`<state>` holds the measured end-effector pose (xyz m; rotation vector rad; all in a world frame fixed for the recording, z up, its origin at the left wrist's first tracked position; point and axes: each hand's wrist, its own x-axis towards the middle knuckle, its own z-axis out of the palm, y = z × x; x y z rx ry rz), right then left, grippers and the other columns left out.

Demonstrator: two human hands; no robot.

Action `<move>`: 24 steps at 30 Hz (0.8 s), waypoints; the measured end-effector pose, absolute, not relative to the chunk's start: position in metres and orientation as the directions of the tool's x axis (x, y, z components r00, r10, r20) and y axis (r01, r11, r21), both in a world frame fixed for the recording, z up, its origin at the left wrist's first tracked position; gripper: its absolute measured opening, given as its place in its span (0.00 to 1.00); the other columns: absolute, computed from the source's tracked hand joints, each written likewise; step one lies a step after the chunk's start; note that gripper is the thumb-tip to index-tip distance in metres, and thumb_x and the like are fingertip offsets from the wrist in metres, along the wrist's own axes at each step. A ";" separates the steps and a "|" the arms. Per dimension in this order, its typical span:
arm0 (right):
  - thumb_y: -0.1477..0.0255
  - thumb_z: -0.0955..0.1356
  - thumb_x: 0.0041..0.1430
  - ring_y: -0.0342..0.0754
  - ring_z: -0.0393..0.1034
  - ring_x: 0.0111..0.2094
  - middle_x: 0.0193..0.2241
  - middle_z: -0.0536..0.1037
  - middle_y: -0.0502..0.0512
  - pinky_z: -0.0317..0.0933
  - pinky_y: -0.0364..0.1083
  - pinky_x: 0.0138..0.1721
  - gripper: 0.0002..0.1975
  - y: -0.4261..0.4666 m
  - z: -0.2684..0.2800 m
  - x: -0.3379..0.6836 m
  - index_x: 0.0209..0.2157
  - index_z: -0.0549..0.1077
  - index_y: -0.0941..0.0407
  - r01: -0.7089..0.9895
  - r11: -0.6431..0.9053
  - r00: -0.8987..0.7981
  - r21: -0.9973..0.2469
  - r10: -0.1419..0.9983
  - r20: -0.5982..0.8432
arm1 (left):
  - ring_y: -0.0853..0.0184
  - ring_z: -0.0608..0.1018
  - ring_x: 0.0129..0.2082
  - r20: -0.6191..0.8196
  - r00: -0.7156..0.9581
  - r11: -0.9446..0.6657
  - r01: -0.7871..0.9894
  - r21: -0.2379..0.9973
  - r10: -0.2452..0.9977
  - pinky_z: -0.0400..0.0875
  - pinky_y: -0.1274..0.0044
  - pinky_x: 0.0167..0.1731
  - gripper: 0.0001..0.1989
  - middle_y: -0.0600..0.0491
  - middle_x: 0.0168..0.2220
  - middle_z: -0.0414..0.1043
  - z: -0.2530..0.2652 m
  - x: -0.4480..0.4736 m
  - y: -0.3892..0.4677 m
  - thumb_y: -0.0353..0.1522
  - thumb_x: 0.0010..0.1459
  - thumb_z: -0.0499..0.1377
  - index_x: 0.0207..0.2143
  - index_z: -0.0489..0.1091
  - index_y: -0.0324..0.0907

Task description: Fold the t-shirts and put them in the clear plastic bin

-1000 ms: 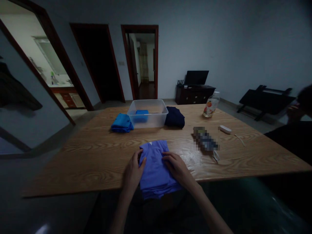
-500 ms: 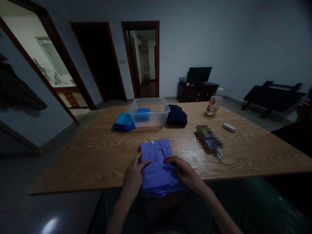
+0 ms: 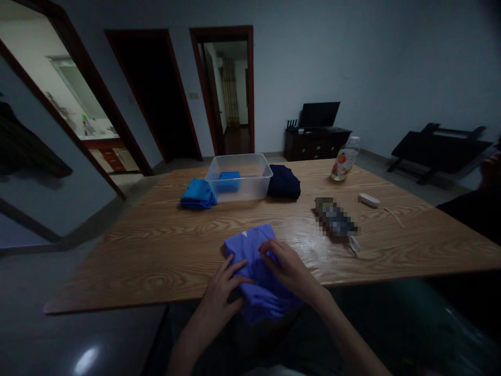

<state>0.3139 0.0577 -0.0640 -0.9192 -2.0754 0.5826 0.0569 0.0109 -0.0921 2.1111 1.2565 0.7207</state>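
Note:
A folded purple garment (image 3: 254, 269) lies at the near edge of the table, with a small white mark near its far edge and its near end bunched and hanging over the edge. My left hand (image 3: 225, 287) rests on its left side, fingers spread over the cloth. My right hand (image 3: 287, 266) is on its right part, thumb and fingertips drawn together in a pinch at the fabric. Beyond the garment stands a clear plastic bin (image 3: 238, 188) with a folded blue cloth (image 3: 229, 180) inside.
Left of the bin sits a folded blue garment (image 3: 198, 194); right of it, a dark navy one (image 3: 284, 182). Farther right are a bottle (image 3: 344, 163), a blurred-out object (image 3: 334, 216) and a white device (image 3: 368, 200) with a cord. A person in dark clothing (image 3: 473, 209) is at the right edge.
My left hand has slid nearer and further onto the garment. My right hand has shifted left and its fingers have drawn together. The near end of the purple cloth is more rumpled.

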 end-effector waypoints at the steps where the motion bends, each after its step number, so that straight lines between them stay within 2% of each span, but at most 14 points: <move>1: 0.71 0.62 0.78 0.52 0.73 0.48 0.45 0.77 0.57 0.67 0.50 0.51 0.07 0.056 -0.062 0.320 0.48 0.71 0.52 0.405 0.615 -0.388 -0.677 0.786 0.482 | 0.50 0.60 0.74 0.185 0.379 -0.383 0.557 0.737 0.907 0.56 0.49 0.72 0.08 0.51 0.65 0.72 -0.094 0.057 0.015 0.36 0.65 0.64 0.43 0.84 0.51; 3: 0.69 0.61 0.78 0.53 0.73 0.50 0.47 0.77 0.58 0.67 0.51 0.52 0.09 0.048 -0.063 0.333 0.50 0.72 0.52 0.401 0.557 -0.277 -0.727 0.830 0.484 | 0.50 0.70 0.68 0.209 0.241 -0.303 0.473 0.828 0.948 0.60 0.52 0.70 0.14 0.50 0.58 0.79 -0.095 0.056 0.023 0.43 0.69 0.60 0.40 0.84 0.49; 5: 0.67 0.61 0.78 0.54 0.74 0.50 0.47 0.77 0.58 0.69 0.51 0.51 0.10 0.038 -0.069 0.345 0.51 0.72 0.52 0.412 0.486 -0.158 -0.771 0.871 0.465 | 0.50 0.77 0.61 0.163 0.029 -0.163 0.331 0.929 0.986 0.66 0.55 0.67 0.21 0.48 0.54 0.81 -0.094 0.056 0.031 0.50 0.69 0.59 0.46 0.83 0.46; 8: 0.64 0.61 0.79 0.55 0.75 0.51 0.49 0.78 0.58 0.73 0.50 0.49 0.12 0.023 -0.084 0.355 0.53 0.72 0.50 0.437 0.401 -0.089 -0.805 0.910 0.405 | 0.52 0.80 0.58 0.028 -0.271 -0.040 -0.038 0.998 0.962 0.75 0.60 0.61 0.30 0.45 0.56 0.80 -0.091 0.055 0.048 0.56 0.67 0.58 0.54 0.79 0.42; 11: 0.64 0.62 0.78 0.58 0.72 0.58 0.56 0.77 0.60 0.70 0.57 0.58 0.15 0.015 -0.098 0.353 0.61 0.70 0.49 0.534 0.470 -0.256 -0.702 0.882 0.396 | 0.55 0.79 0.60 -0.136 -0.350 -0.013 -0.392 0.920 0.927 0.80 0.66 0.56 0.27 0.48 0.60 0.78 -0.089 0.049 0.068 0.53 0.69 0.57 0.59 0.75 0.45; 14: 0.64 0.69 0.73 0.62 0.64 0.66 0.65 0.71 0.61 0.57 0.67 0.69 0.24 0.019 -0.107 0.345 0.67 0.66 0.48 0.626 0.610 -0.461 -0.485 0.792 0.401 | 0.59 0.76 0.64 -0.210 -0.402 -0.036 -0.525 0.850 0.891 0.79 0.67 0.58 0.21 0.51 0.60 0.78 -0.095 0.031 0.081 0.46 0.72 0.53 0.57 0.75 0.49; 16: 0.66 0.72 0.70 0.63 0.64 0.66 0.65 0.70 0.61 0.54 0.69 0.70 0.25 0.024 -0.109 0.341 0.65 0.68 0.48 0.656 0.634 -0.496 -0.409 0.771 0.401 | 0.60 0.74 0.66 -0.193 -0.478 -0.090 -0.508 0.857 0.857 0.75 0.67 0.62 0.18 0.50 0.60 0.77 -0.103 0.014 0.082 0.44 0.71 0.54 0.55 0.76 0.48; 18: 0.69 0.72 0.70 0.61 0.66 0.65 0.64 0.70 0.61 0.55 0.69 0.69 0.22 0.028 -0.110 0.338 0.62 0.69 0.49 0.668 0.627 -0.483 -0.401 0.775 0.407 | 0.60 0.71 0.68 -0.131 -0.539 -0.138 -0.428 0.893 0.832 0.70 0.67 0.66 0.16 0.49 0.63 0.74 -0.113 -0.005 0.077 0.40 0.67 0.60 0.54 0.75 0.47; 19: 0.71 0.72 0.70 0.61 0.66 0.64 0.64 0.70 0.61 0.55 0.68 0.69 0.21 0.030 -0.110 0.336 0.61 0.70 0.50 0.670 0.621 -0.473 -0.407 0.780 0.410 | 0.60 0.70 0.68 -0.081 -0.560 -0.160 -0.368 0.916 0.825 0.67 0.67 0.68 0.19 0.49 0.66 0.71 -0.118 -0.014 0.073 0.38 0.63 0.63 0.56 0.73 0.47; 22: 0.72 0.72 0.69 0.62 0.67 0.63 0.62 0.72 0.62 0.54 0.69 0.69 0.21 0.036 -0.111 0.331 0.60 0.69 0.51 0.683 0.585 -0.413 -0.437 0.803 0.429 | 0.56 0.70 0.68 0.087 -0.610 -0.188 -0.103 0.977 0.788 0.64 0.61 0.69 0.37 0.43 0.71 0.61 -0.128 -0.033 0.064 0.35 0.55 0.70 0.65 0.62 0.49; 24: 0.72 0.71 0.68 0.62 0.71 0.58 0.56 0.76 0.61 0.54 0.69 0.68 0.20 0.042 -0.113 0.326 0.59 0.69 0.51 0.691 0.557 -0.356 -0.460 0.817 0.454 | 0.52 0.70 0.68 0.222 -0.591 -0.170 0.143 0.975 0.776 0.63 0.56 0.69 0.39 0.40 0.71 0.60 -0.129 -0.035 0.060 0.39 0.55 0.70 0.66 0.60 0.47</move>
